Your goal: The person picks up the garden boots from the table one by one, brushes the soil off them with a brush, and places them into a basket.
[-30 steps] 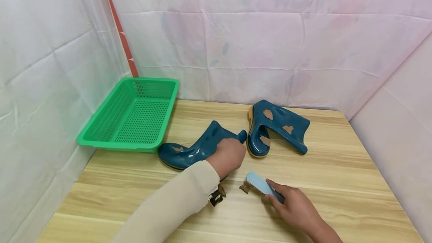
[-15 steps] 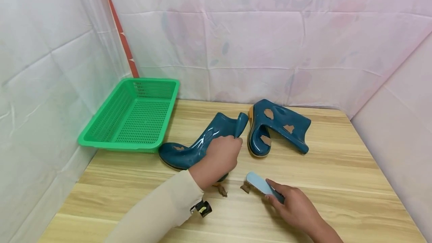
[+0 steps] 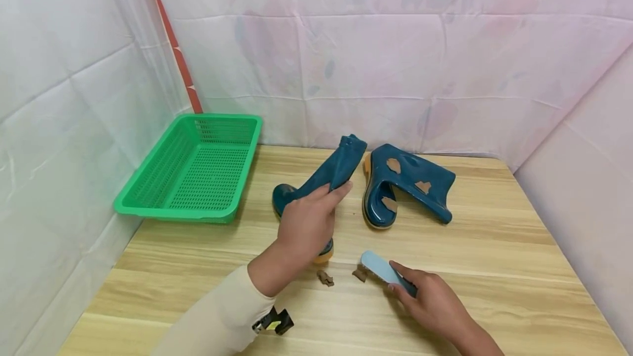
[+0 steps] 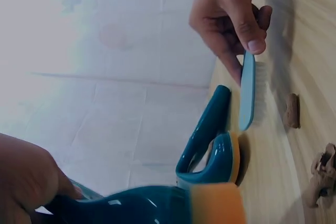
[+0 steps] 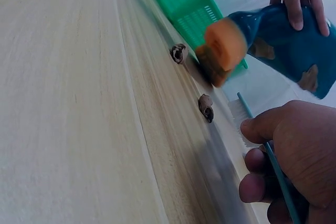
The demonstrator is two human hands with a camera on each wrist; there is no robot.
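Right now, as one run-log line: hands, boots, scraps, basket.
left hand: grips one boot; right hand: holds brush; other boot: on table, brown patches; two brown scraps: on table; green basket: left of boots

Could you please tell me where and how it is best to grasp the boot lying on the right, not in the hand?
I would pinch this boot by its shaft's rim, coming from the right. It lies on its side, that end pointing away from the other boot, and the visible brown patches sit back from the edge.
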